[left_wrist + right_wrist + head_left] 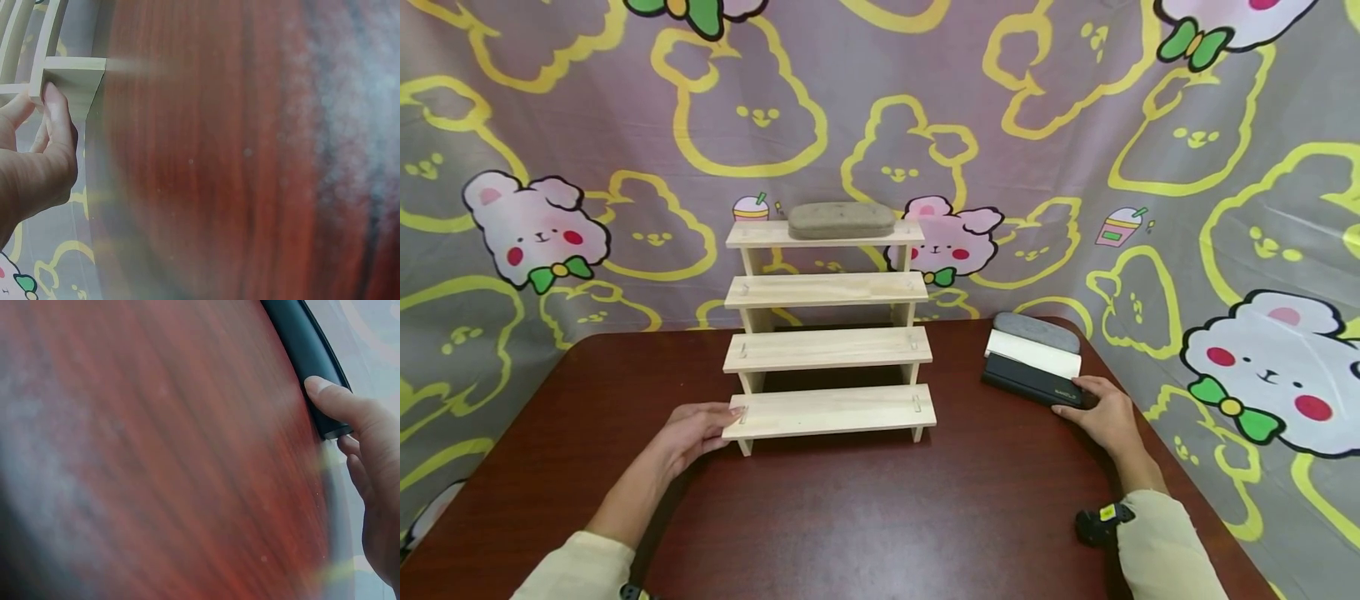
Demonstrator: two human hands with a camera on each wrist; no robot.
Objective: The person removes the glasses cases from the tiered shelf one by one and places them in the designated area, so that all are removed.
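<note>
A light wooden rack (827,348) with stepped shelves stands on the dark red-brown table. My left hand (696,429) pinches the left end of its lowest shelf (831,414), thumb on top and fingers beneath; the left wrist view shows this hand (40,162) at the board's corner. At the right, my right hand (1108,421) grips the right end of a black glasses case (1030,382), which lies on the table. In the right wrist view the thumb presses on the black case (303,347) while fingers reach round its end.
Behind the black case lie a white case (1033,353) and a grey case (1039,331), side by side. An olive-grey case (841,220) rests on the rack's top shelf. Patterned curtain (865,75) borders the table (880,517) at the back and sides.
</note>
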